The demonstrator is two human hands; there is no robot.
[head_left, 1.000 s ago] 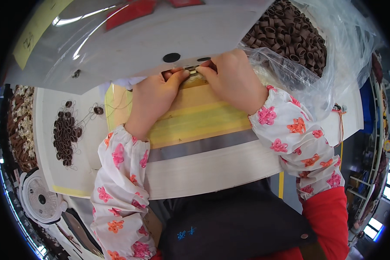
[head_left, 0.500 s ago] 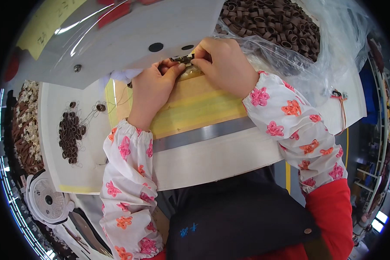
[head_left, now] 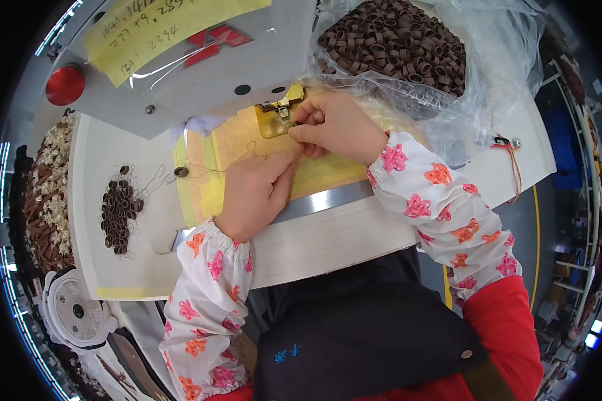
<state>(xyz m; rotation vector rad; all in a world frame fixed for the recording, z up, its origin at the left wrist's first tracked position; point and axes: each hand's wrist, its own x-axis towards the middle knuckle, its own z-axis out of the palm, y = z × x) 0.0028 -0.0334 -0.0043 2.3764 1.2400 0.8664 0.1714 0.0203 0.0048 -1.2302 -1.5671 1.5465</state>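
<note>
My right hand point(head_left: 341, 127) is closed in a pinch just in front of the presser foot point(head_left: 284, 112) of a grey sewing machine point(head_left: 201, 90). What its fingertips hold is too small and hidden to make out. Against those fingertips, nearer to me, my left hand point(head_left: 257, 190) has its fingers curled together; whatever they grip is hidden. A thin dark thread runs from a single brown ring point(head_left: 180, 172) toward my left hand. Both hands are over the yellow-taped work plate point(head_left: 321, 174).
Several brown loops with thread tails point(head_left: 119, 210) lie in a heap at the left. A clear plastic bag point(head_left: 502, 73) of brown rings point(head_left: 401, 50) stands at the back right. A white fan point(head_left: 77, 311) is at the lower left, and a red button point(head_left: 65, 85) is on the machine.
Both hands have come away from the presser foot toward me, uncovering it. My left hand has moved right and nearer, its fingers now turned under. The view has shifted slightly.
</note>
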